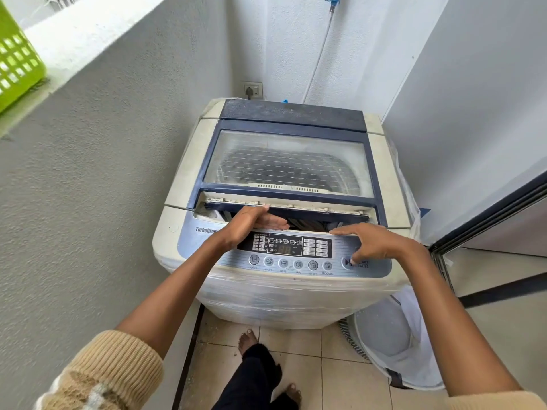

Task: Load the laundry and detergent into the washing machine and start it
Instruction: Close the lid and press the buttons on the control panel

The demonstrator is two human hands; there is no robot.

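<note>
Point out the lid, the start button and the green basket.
lid (288, 161): head view, on its clear window.
start button (348, 262): head view, on its face beside the right thumb.
green basket (16, 62): head view, on its lattice wall.

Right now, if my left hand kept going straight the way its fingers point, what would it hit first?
Probably the left hand would meet the raised front edge of the lid, which its fingers already touch; depth is unclear.

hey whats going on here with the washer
A person stands at a top-loading washing machine in a narrow corner. The left hand grips the front edge of the lid, which is slightly raised, with fabric visible in the gap. The right hand hovers flat over the control panel.
</note>
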